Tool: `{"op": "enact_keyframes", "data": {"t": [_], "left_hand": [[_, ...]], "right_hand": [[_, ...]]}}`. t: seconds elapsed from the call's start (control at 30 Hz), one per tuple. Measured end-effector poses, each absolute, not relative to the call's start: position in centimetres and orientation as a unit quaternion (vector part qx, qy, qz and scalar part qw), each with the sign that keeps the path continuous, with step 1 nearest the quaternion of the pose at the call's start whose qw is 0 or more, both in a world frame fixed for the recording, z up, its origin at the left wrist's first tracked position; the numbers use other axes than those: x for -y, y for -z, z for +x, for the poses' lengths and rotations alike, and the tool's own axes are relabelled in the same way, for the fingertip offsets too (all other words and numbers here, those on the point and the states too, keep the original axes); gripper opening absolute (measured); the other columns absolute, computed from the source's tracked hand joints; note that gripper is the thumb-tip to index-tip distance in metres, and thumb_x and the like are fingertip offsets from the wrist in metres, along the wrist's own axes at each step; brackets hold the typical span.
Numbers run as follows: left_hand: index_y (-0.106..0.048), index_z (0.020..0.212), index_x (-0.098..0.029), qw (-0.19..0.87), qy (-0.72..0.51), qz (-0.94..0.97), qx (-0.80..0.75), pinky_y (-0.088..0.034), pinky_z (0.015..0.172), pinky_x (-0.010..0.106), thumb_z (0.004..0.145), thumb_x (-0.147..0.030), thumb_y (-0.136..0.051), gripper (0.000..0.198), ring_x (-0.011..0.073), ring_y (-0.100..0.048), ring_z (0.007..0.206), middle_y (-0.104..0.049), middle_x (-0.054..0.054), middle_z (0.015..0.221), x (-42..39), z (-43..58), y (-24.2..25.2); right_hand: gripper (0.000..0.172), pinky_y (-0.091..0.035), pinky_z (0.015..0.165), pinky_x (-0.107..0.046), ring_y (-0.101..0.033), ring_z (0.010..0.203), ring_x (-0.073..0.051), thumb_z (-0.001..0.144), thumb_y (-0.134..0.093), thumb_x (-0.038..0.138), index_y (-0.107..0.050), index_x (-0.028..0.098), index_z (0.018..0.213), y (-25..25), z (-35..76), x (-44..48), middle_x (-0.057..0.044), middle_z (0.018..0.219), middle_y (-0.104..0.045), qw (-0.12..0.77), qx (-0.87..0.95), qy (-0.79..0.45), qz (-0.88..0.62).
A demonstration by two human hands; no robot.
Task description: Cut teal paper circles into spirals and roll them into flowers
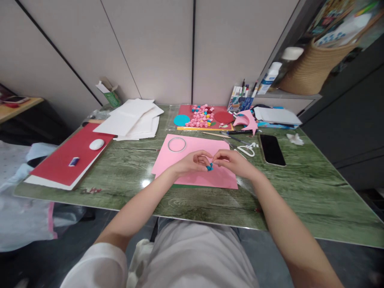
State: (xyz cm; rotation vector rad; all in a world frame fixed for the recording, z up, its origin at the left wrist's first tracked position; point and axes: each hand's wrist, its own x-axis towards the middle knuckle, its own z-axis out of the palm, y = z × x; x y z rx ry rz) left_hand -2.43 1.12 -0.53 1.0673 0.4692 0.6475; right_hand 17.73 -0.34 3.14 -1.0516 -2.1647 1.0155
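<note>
Over a pink sheet of paper, my left hand pinches a small blue paper flower between thumb and fingers. From the other side, the thumb and forefinger of my right hand are closed at the flower's upper edge. Fine detail of the piece is blurred and partly hidden by the fingers. A thin round ring lies on the pink sheet, left of my hands. Beyond them, a heap of small pink, blue and yellow paper flowers rests on a red sheet.
White-handled scissors and a black phone lie to the right. Cut pink paper and a box of markers stand behind. White sheets and a red sheet with a white oval object occupy the left.
</note>
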Motion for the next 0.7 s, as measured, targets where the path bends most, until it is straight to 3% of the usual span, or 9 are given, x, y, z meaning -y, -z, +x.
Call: {"op": "enact_keyframes", "data": {"t": [0.37, 0.5, 0.6, 0.7], "left_hand": [[-0.056, 0.096, -0.015, 0.784, -0.27, 0.518, -0.21, -0.043, 0.068, 0.024, 0.053, -0.018, -0.077, 0.047, 0.0102, -0.058, 0.068, -0.063, 0.003, 0.074, -1.0, -2.5, 0.4], [-0.055, 0.095, -0.015, 0.786, -0.272, 0.514, -0.21, -0.044, 0.068, 0.026, 0.054, -0.017, -0.077, 0.047, 0.0113, -0.06, 0.068, -0.063, 0.003, 0.072, -0.9, -2.5, 0.3], [-0.054, 0.096, -0.015, 0.785, -0.282, 0.511, -0.209, -0.045, 0.069, 0.027, 0.055, -0.016, -0.076, 0.046, 0.0126, -0.061, 0.069, -0.063, 0.003, 0.073, -0.8, -2.4, 0.3], [-0.054, 0.096, -0.015, 0.778, -0.289, 0.518, -0.206, -0.046, 0.07, 0.028, 0.057, -0.015, -0.075, 0.044, 0.0135, -0.062, 0.07, -0.063, 0.003, 0.075, -0.6, -2.3, 0.2]], "right_hand": [[0.013, -0.041, 0.063, -0.024, -0.053, 0.065, -0.013, 0.08, -0.05, 0.027, -0.059, 0.018, 0.078, -3.1, 17.7, 0.3, -0.001, 0.072, -0.058, 0.277, 0.805, -0.349, -0.391], [0.017, -0.043, 0.062, -0.026, -0.055, 0.063, -0.013, 0.08, -0.05, 0.033, -0.058, 0.018, 0.081, -2.2, 19.6, -1.3, -0.002, 0.075, -0.059, 0.349, 0.754, -0.328, -0.449], [0.02, -0.044, 0.062, -0.028, -0.056, 0.061, -0.015, 0.079, -0.048, 0.034, -0.058, 0.017, 0.084, -0.8, 23.0, -3.3, -0.002, 0.07, -0.061, 0.431, 0.666, -0.195, -0.577], [0.018, -0.044, 0.072, -0.032, -0.059, 0.069, -0.019, 0.077, -0.049, 0.03, -0.06, 0.016, 0.082, 0.7, 26.9, -4.8, -0.006, 0.076, -0.065, 0.437, 0.592, -0.018, -0.677]]}}
